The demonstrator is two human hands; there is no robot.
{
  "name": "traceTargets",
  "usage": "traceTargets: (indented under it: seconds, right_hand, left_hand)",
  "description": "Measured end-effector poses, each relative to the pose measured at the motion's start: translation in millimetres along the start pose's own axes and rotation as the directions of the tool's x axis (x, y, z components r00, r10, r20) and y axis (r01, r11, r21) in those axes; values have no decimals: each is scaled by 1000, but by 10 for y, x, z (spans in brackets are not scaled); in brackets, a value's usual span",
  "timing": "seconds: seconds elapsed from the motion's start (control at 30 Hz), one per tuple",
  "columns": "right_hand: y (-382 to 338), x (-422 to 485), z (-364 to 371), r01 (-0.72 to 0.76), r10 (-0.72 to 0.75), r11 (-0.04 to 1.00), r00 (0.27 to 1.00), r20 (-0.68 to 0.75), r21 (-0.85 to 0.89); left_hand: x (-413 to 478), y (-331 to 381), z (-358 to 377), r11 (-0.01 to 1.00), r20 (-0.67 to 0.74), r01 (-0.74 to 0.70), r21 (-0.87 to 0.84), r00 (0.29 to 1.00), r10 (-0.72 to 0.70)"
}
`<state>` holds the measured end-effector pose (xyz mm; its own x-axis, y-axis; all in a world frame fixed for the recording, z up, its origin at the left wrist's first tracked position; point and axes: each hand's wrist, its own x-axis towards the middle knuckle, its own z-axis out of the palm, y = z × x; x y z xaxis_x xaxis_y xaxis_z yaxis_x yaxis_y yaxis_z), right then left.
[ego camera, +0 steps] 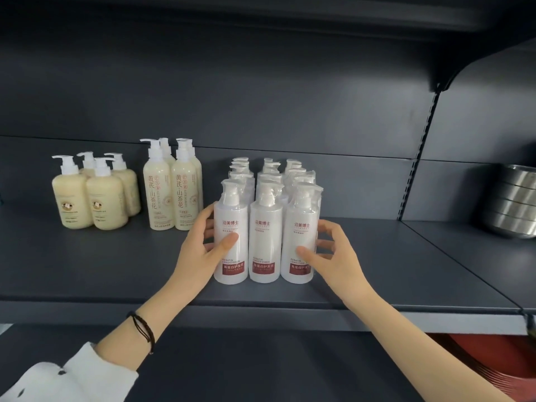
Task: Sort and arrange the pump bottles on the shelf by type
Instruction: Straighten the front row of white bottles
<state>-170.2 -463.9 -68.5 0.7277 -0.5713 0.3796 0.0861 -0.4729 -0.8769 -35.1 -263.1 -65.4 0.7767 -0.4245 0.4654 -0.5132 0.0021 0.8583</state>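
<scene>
Three groups of pump bottles stand on the dark grey shelf [87, 265]. Several white conditioner bottles [265, 236] with red labels form three rows running front to back at the middle. My left hand [203, 248] wraps the front left white bottle [231, 227], thumb across its front. My right hand [333, 250] holds the front right white bottle [300, 227], with its thumb on the front and fingers along the side. Left of them stand several tall cream bottles [171, 187] and several squat cream bottles [92, 195].
A stack of steel bowls [513, 204] sits on the neighbouring shelf bay at the right. A slotted upright [417, 158] divides the two bays. Another shelf overhangs above. Red items [470, 361] show below the shelf at the lower right.
</scene>
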Motion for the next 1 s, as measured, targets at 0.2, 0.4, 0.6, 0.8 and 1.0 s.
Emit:
traceTargets:
  seconds: [0.2,0.4,0.6,0.8,1.0]
  right_hand:
    - [17,-4,-4,0,0,999,1000,2,-35]
    - [-5,-19,-12,-37,37,998,999,12,47]
    - [0,-61,66,-54,54,992,999,7,115]
    - [-42,-106,42,-53,49,988,998,28,145]
    - [-46,-156,6,-52,41,990,996,85,133]
  left_hand:
    - [20,-99,-123,999,97,21,29,995,-24]
    - [8,-160,-225,992,145,80,97,985,-94]
    - [20,-167,-221,994,136,63,87,988,-75]
    - [14,-145,-217,996,137,57,70,988,-66]
    - [-18,-126,-220,994,154,52,95,986,-66]
